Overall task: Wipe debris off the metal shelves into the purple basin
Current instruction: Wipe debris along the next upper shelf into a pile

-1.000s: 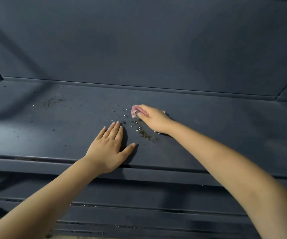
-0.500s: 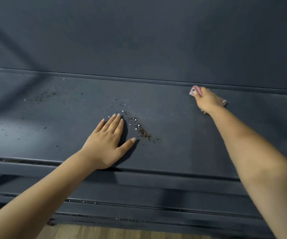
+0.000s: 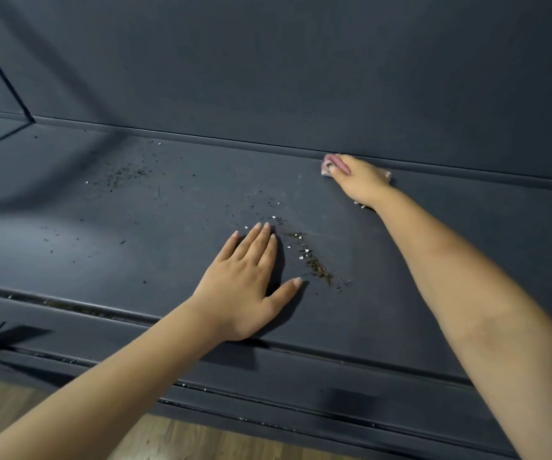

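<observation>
Two hands on the shelf, and only one of them is busy. Nearest us, the wooden floor point(image 3: 201, 436) shows under the lower rails, and no purple basin anywhere in shot, so wherever the debris is meant to land, it is out of view for now. Up on the metal shelf point(image 3: 102, 260), the left hand point(image 3: 244, 280) lies flat, fingers straight and spread, thumb out, palm pressing the surface just as it did a second ago; it is holding nothing, simply bracing. Right beside its fingertips sits the swept line of debris point(image 3: 311, 260), dark crumbs with a few pale flecks, gathered into a diagonal streak.

Now the change: a second ago the right hand point(image 3: 357, 180) was right here at that streak with the pink cloth point(image 3: 331, 165). Half a second later it had swung off to the back right, and now it is pressed against the seam where shelf meets back wall, fingers curled over the cloth and gripping it, a corner of fabric peeking out either side. That reads to me as a reset for a fresh stroke, dragging the far-right strip back toward the pile.

Further left and deeper, a loose scatter point(image 3: 122, 175) of dark specks sits untouched near the back, well apart from the pile. Plenty left: gather, then get it all over the edge.
</observation>
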Available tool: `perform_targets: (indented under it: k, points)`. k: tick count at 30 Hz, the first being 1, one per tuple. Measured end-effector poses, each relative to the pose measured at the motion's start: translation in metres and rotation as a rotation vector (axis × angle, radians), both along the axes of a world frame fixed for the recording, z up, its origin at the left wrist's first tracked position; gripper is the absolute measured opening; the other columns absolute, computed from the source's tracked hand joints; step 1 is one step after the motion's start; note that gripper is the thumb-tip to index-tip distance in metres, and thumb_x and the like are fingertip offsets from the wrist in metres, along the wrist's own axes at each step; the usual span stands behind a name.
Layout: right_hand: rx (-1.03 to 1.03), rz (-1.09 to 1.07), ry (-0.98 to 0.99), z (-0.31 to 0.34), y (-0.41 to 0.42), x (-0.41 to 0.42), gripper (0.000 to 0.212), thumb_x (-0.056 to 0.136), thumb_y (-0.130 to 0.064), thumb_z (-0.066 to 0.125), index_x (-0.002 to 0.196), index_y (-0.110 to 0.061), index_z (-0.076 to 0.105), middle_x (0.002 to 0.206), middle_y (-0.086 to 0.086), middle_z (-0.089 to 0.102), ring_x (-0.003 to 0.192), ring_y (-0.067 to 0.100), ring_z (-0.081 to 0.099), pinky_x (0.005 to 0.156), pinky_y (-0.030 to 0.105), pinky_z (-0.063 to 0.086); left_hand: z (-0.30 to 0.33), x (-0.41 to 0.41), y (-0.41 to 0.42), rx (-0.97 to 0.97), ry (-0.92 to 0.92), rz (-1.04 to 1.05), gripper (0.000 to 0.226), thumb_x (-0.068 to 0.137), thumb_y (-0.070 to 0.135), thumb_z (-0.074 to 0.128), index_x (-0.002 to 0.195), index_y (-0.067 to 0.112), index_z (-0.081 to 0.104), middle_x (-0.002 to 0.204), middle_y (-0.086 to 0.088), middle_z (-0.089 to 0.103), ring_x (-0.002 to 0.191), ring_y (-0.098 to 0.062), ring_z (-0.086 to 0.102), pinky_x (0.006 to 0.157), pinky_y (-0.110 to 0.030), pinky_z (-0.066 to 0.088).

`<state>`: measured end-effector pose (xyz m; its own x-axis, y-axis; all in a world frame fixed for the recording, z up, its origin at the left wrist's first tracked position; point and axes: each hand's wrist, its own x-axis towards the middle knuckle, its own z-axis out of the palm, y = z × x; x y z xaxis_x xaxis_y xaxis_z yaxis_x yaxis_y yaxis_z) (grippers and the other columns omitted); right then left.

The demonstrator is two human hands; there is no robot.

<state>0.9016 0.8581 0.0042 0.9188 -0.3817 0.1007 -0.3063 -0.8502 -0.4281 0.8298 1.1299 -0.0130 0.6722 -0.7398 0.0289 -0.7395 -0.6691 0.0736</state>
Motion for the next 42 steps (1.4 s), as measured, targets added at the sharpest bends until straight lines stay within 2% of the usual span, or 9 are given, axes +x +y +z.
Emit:
perform_targets:
  k: [5,11,14,16,23,33,36,39,42]
  points:
    - [0.105,0.179,-0.014,-0.001,0.046,0.029,0.037,0.098,-0.043,0.038,0.132,-0.033,0.048,0.131,-0.002,0.055,0.106,0.025,0.06,0.083,0.04,0.054,0.001,-0.001,0.0,-0.012,0.01,0.019,0.104,0.066,0.067,-0.021,0.151,0.009,-0.006,0.159,-0.006,-0.014,0.144,-0.013,-0.019,0.113,-0.029,-0.019]
    - [0.125,0.345,0.038,-0.002,0.078,0.016,0.043,0.098,-0.04,0.042,0.139,-0.03,0.043,0.143,-0.008,0.046,0.133,0.018,0.04,0.107,0.03,0.033,-0.002,0.0,0.001,-0.05,0.008,0.027,0.104,0.068,0.067,-0.019,0.152,0.008,-0.004,0.16,-0.007,-0.013,0.145,-0.014,-0.017,0.112,-0.027,-0.018]
    - [0.121,0.378,0.058,0.003,0.083,-0.011,0.03,0.099,-0.037,0.041,0.125,-0.032,0.055,0.114,-0.029,0.061,0.112,-0.007,0.05,0.093,0.02,0.028,-0.004,0.0,0.001,-0.089,0.013,0.053,0.104,0.069,0.068,-0.017,0.152,0.007,-0.003,0.16,-0.007,-0.012,0.146,-0.015,-0.017,0.113,-0.027,-0.016]
    - [0.188,0.396,0.059,0.004,0.085,-0.028,0.02,0.099,-0.037,0.042,0.107,-0.032,0.06,0.09,-0.028,0.064,0.092,-0.008,0.055,0.097,0.029,0.036,-0.004,0.0,0.002,-0.096,0.022,0.061,0.105,0.068,0.068,-0.016,0.152,0.006,-0.004,0.16,-0.008,-0.011,0.146,-0.015,-0.015,0.113,-0.026,-0.015]
    - [0.336,0.508,0.058,-0.003,0.083,-0.076,0.012,0.097,-0.032,0.049,0.095,-0.028,0.061,0.092,-0.008,0.065,0.089,0.01,0.058,0.09,0.034,0.042,-0.002,-0.005,0.006,-0.137,0.059,0.054,0.108,0.065,0.07,-0.015,0.152,0.007,-0.003,0.16,-0.007,-0.008,0.146,-0.013,-0.012,0.112,-0.023,-0.014]
    - [0.453,0.383,-0.059,-0.002,0.103,-0.115,0.016,0.096,-0.042,0.047,0.104,-0.036,0.06,0.103,-0.017,0.065,0.1,0.012,0.063,0.091,0.034,0.048,0.001,-0.007,0.01,-0.286,0.151,0.047,0.092,0.081,0.066,0.003,0.152,0.01,0.019,0.16,-0.005,0.012,0.147,-0.011,0.003,0.115,-0.021,-0.004]
    - [0.44,0.23,-0.163,0.009,0.098,-0.131,0.019,0.097,-0.042,0.043,0.102,-0.032,0.058,0.104,-0.013,0.062,0.092,0.015,0.062,0.074,0.026,0.05,0.003,-0.008,0.018,-0.292,0.093,0.059,0.085,0.084,0.058,0.006,0.15,0.007,0.023,0.16,-0.005,0.013,0.147,-0.012,0.004,0.115,-0.022,-0.004]
    - [0.331,0.03,-0.191,0.015,0.073,-0.158,0.026,0.097,-0.046,0.037,0.11,-0.035,0.056,0.099,-0.007,0.064,0.058,0.019,0.056,0.045,0.026,0.046,0.003,-0.006,0.038,-0.229,0.032,0.06,0.097,0.077,0.066,-0.005,0.15,0.008,0.024,0.16,-0.004,0.013,0.147,-0.011,0.003,0.116,-0.024,-0.005]
    - [0.211,-0.191,-0.108,0.011,0.048,-0.19,0.031,0.097,-0.047,0.034,0.117,-0.033,0.054,0.097,0.002,0.064,0.052,0.022,0.057,0.043,0.023,0.043,0.0,-0.001,0.064,-0.139,-0.025,0.105,0.103,0.072,0.068,-0.009,0.151,0.009,0.022,0.16,-0.003,0.01,0.147,-0.012,0.002,0.117,-0.026,-0.005]
